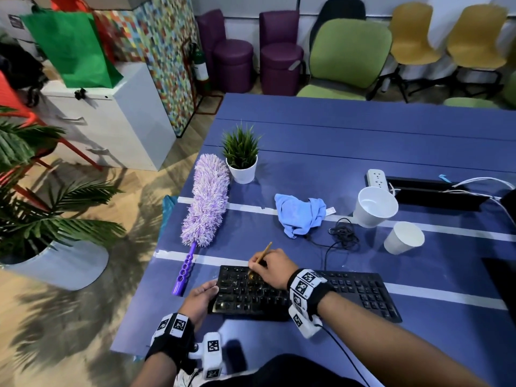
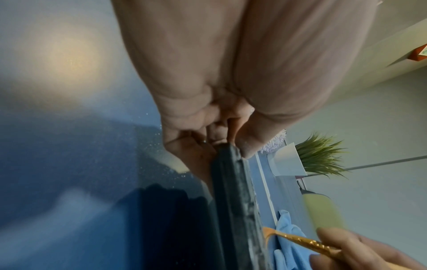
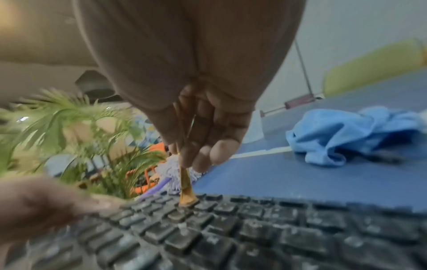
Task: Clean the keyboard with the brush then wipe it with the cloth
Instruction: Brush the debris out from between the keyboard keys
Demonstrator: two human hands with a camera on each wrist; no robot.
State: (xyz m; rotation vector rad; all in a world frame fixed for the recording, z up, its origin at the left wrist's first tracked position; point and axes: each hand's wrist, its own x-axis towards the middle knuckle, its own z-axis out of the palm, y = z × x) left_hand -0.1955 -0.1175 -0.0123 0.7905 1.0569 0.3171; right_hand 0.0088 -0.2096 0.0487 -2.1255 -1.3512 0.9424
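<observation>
A dusty black keyboard (image 1: 279, 291) lies near the front edge of the blue table (image 1: 363, 135). My right hand (image 1: 272, 268) pinches a thin golden brush (image 1: 264, 254), and its bristle tip (image 3: 187, 198) presses on the upper-left keys of the keyboard (image 3: 231, 228). My left hand (image 1: 199, 298) grips the keyboard's left edge (image 2: 231, 182), thumb on top and fingers underneath. A crumpled light-blue cloth (image 1: 300, 213) lies on the table beyond the keyboard, clear of both hands, and shows as the cloth (image 3: 346, 133) in the right wrist view.
A purple fluffy duster (image 1: 205, 202) lies left of the keyboard. A small potted plant (image 1: 241, 156) stands behind it. Two white paper cups (image 1: 375, 206) (image 1: 403, 237), a coiled black cable (image 1: 343, 233) and a power strip (image 1: 377, 178) sit to the right. The table edge runs close on the left.
</observation>
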